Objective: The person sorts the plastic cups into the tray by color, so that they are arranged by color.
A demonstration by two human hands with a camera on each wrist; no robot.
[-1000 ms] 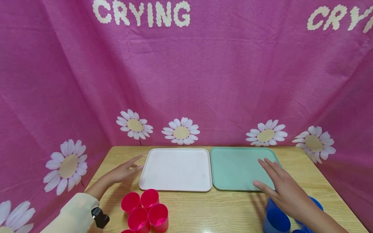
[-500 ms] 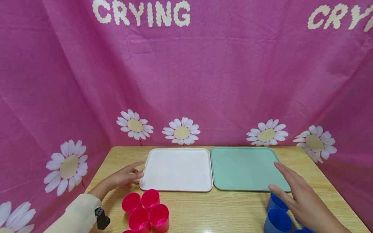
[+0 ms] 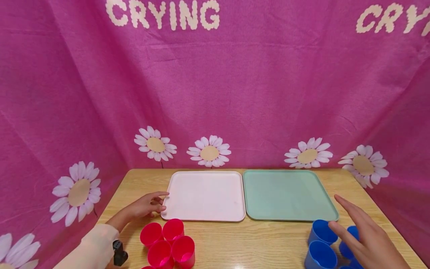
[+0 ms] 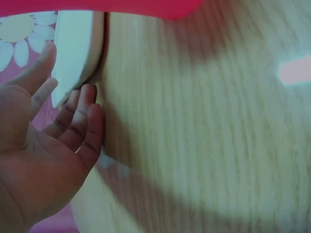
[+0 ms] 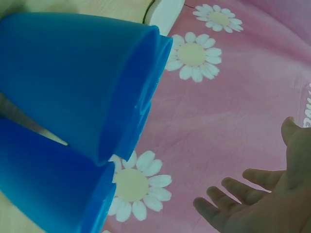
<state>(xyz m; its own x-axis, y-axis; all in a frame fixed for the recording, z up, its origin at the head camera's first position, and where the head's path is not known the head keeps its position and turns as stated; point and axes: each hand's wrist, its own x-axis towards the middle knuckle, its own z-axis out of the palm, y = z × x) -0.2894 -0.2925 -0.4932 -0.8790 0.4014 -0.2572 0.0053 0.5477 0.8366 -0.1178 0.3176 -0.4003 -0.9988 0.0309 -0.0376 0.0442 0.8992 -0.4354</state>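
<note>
My left hand (image 3: 147, 206) is at the left edge of a white tray (image 3: 205, 196), its fingertips right at the rim. In the left wrist view the palm of the left hand (image 4: 48, 150) shows, with several fingers loosely bent low beside the corner of the tray (image 4: 75, 48). Over at the right, my right hand (image 3: 367, 233) hovers above and beside several blue cups (image 3: 320, 254), fingers extended and holding nothing. The right wrist view shows those blue cups (image 5: 73, 77) apart from the spread fingers of the right hand (image 5: 257, 199).
A green tray (image 3: 289, 196) lies beside the white one at the back of the wooden table (image 3: 235, 241). Several upright red cups (image 3: 160, 254) cluster at the front left. A pink cloth (image 3: 235, 93) with printed daisies hangs behind the table and along its sides.
The right hand has moved right and toward the person, away from above the green tray, exposing more blue cups. The left hand has come down to the white tray's left edge.
</note>
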